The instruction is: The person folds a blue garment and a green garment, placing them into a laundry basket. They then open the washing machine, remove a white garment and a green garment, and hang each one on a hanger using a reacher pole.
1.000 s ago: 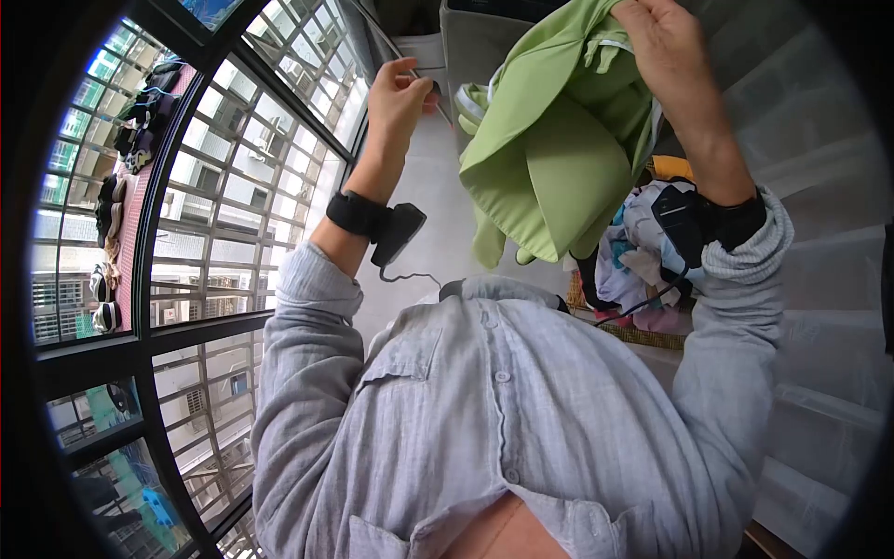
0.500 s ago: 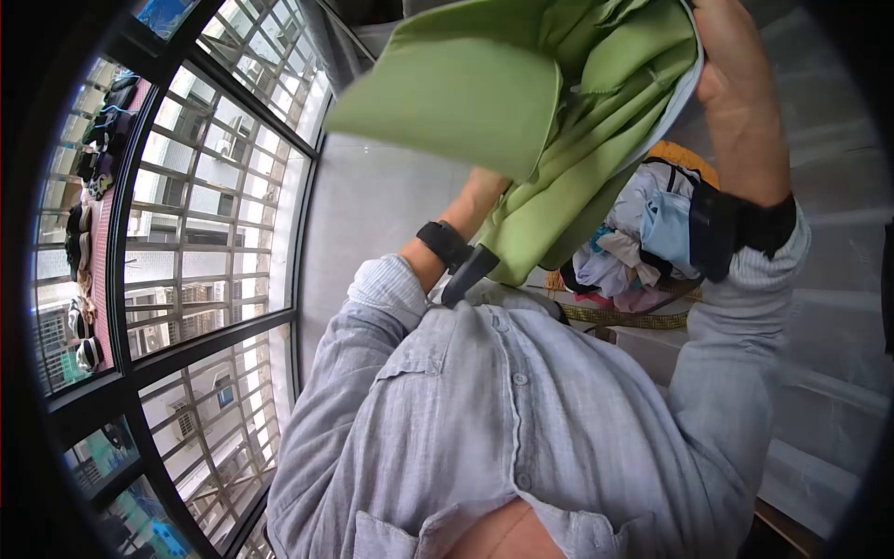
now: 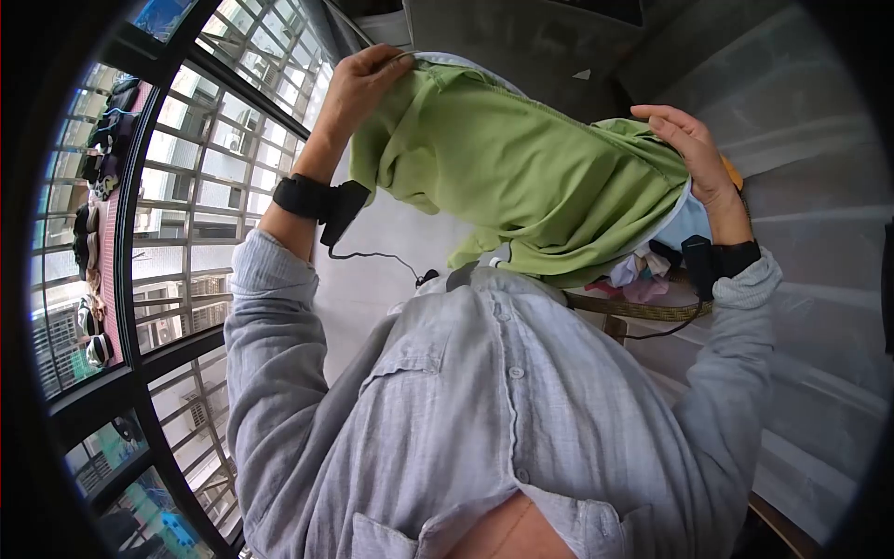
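A green garment (image 3: 521, 177) with a pale blue inner side hangs stretched in front of my chest, its folds drooping toward my shirt. My left hand (image 3: 358, 84) pinches its upper left edge, fingers closed on the cloth. At the right end, my right hand (image 3: 694, 154) holds the garment's edge, the fingers lying over the fabric and the palm partly hidden. Whether the garment is a shirt or a jacket I cannot make out.
Below the garment's right side, a pile of mixed clothes (image 3: 643, 270) rests in a woven-rimmed holder (image 3: 643, 307), mostly covered. Barred windows (image 3: 186, 214) line the left, with laundry hanging outside. A thin cable (image 3: 382, 254) runs from the left wrist strap (image 3: 307, 197).
My left hand has come up from under the garment to its upper left edge. The right hand has lowered, and the garment is now spread sideways between both hands.
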`<state>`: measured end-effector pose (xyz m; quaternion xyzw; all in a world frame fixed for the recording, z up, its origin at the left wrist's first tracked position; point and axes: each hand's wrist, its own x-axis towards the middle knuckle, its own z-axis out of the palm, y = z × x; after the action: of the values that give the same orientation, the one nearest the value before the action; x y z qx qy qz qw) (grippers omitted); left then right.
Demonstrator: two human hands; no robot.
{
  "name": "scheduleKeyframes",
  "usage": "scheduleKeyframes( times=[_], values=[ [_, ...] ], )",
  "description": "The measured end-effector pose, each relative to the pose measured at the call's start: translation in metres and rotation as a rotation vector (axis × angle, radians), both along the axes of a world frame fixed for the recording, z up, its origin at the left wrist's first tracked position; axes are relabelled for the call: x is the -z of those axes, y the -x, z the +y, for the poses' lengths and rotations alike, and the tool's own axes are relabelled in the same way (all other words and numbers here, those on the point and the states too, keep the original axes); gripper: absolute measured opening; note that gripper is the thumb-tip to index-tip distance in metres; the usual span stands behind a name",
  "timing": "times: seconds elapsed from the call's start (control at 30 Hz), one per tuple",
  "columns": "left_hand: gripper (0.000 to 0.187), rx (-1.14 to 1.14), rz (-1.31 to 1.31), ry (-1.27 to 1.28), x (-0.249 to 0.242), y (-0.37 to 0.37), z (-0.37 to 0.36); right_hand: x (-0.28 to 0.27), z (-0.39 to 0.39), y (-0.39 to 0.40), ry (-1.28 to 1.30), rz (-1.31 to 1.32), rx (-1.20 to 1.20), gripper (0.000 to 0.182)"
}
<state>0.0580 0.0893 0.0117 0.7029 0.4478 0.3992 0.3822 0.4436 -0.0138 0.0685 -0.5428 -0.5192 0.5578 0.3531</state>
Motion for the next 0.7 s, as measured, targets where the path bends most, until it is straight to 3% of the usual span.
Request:
scheduleKeyframes(
  times=[0.03,0.13,0.17,0.27,0.4,0.53,0.57,0.7],
  values=[
    [0.022,-0.009,0.02,-0.036,-0.009,0.002,-0.002,-0.007,-0.004,0.006,-0.04,0.002,-0.05,0.032],
    [0.021,-0.062,0.174,-0.127,-0.027,0.01,-0.003,-0.018,-0.013,0.017,-0.331,-0.406,-0.232,0.036],
    [0.02,-0.106,0.245,-0.213,-0.03,0.013,-0.003,-0.018,-0.012,0.017,-0.37,-0.586,-0.217,0.038],
    [0.019,-0.203,0.398,-0.307,-0.044,0.021,-0.002,-0.006,-0.002,0.007,-0.409,-0.724,-0.054,0.037],
    [0.025,-0.223,0.305,-0.346,-0.04,0.052,0.015,0.001,0.007,0.0,-0.369,-0.263,0.125,0.024],
    [0.024,-0.206,0.212,-0.3,-0.037,0.068,0.024,0.003,0.022,-0.023,-0.312,-0.414,0.148,0.019],
    [0.024,-0.232,0.222,-0.286,-0.035,0.071,0.026,0.005,0.024,-0.024,-0.261,-0.268,0.209,0.016],
    [0.025,-0.033,-0.194,0.133,-0.048,0.037,0.0,0.004,0.037,-0.006,-0.14,0.083,0.273,0.02]
  ],
)
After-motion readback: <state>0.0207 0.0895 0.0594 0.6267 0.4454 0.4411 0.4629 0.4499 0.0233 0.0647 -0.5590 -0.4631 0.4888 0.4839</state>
